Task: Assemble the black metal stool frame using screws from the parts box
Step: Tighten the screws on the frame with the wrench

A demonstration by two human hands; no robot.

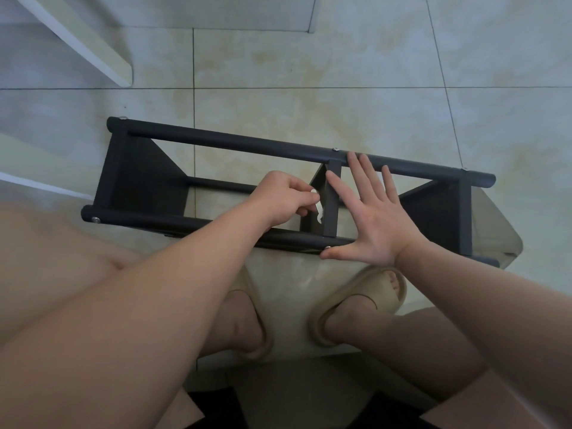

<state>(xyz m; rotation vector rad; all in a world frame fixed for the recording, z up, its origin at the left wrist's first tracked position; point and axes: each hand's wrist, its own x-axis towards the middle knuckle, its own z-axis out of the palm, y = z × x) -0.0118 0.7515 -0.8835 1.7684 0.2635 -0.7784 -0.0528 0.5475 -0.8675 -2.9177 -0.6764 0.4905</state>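
Note:
The black metal stool frame (241,143) lies on the tiled floor in front of me, two long round bars joined by flat cross pieces, with silver screw heads at several joints. My left hand (284,198) hovers over the frame's middle and pinches a small white object (318,212) next to the centre cross piece (331,212). My right hand (370,212) is spread flat with straight fingers over that cross piece, its thumb touching the near bar by a screw head (328,247). The parts box is not in view.
My two feet in beige slippers (360,305) stand on the floor just behind the frame's near bar. A white slanted board (77,41) lies at the upper left. A beige object (498,239) sits under the frame's right end.

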